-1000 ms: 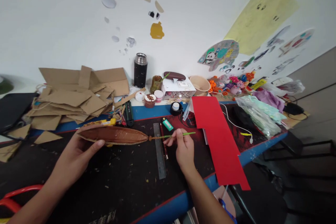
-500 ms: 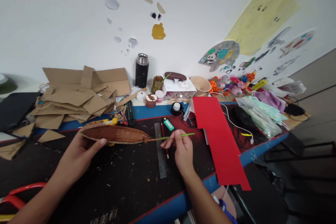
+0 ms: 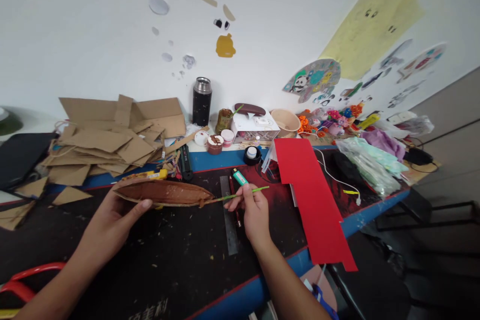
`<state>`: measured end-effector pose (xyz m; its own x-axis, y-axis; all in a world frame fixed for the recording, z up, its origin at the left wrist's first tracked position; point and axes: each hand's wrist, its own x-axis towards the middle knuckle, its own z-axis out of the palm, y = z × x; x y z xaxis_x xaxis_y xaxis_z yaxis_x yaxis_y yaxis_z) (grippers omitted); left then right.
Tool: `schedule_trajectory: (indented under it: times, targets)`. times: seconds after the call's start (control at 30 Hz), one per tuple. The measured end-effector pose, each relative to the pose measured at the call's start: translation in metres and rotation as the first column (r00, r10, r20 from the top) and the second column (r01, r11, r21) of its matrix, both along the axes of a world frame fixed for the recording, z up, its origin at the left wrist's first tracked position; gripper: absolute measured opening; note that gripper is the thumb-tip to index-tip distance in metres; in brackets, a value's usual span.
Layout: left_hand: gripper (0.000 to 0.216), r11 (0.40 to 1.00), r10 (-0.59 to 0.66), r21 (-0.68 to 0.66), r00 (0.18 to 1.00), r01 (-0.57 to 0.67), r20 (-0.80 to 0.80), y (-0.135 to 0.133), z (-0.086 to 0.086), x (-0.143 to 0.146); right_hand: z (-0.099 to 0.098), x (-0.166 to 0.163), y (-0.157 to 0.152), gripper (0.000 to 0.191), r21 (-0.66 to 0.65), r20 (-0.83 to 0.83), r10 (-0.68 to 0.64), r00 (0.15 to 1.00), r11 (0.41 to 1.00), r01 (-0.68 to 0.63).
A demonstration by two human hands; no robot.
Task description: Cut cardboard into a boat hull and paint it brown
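Note:
My left hand (image 3: pixel 116 220) grips the left end of a boat-shaped cardboard piece (image 3: pixel 168 193), thumb on its near edge. Its inside is coated brown. Between the fingers of my right hand (image 3: pixel 253 210) is a thin green paintbrush (image 3: pixel 260 188), its brown-stained tip at the right end of the boat shape. Below the brush lie a metal ruler (image 3: pixel 229 232) and a dark red pencil (image 3: pixel 238 218) on the black mat. A green and white glue-stick-like item (image 3: pixel 240 177) is just behind my right fingers. An open jar of brown paint (image 3: pixel 215 145) stands farther back.
Cardboard scraps (image 3: pixel 101 145) are heaped at the back left. A black thermos (image 3: pixel 202 102) stands by the wall, near a white box (image 3: pixel 255 127). Red card (image 3: pixel 311 195) overhangs the front edge on the right. Red-handled scissors (image 3: pixel 22 285) lie at the lower left.
My right hand has moved slightly left with the paintbrush, which now tilts more, its green end higher. The boat shape in my left hand has hardly moved.

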<state>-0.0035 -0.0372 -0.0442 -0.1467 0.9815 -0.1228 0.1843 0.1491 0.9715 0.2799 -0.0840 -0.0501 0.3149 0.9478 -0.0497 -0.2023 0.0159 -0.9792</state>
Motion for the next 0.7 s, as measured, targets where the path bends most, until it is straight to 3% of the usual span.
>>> schedule_trajectory:
  times: [0.2,0.5,0.7]
  targets:
    - [0.100,1.000,0.003,-0.030,1.000,-0.003,-0.002,0.000,0.005,0.001,-0.002,-0.018,0.008,0.054,-0.005,-0.062,0.077,0.995,0.997,-0.078]
    - [0.096,1.000,-0.017,-0.018,1.000,0.017,-0.006,0.000,0.006,0.002,-0.007,-0.003,0.007,0.053,0.004,-0.058,0.008,0.998,1.000,-0.007]
    - [0.098,0.999,0.003,-0.033,1.000,-0.002,0.014,-0.002,0.007,0.003,-0.002,-0.022,0.013,0.052,0.013,-0.107,0.067,0.992,0.998,-0.066]
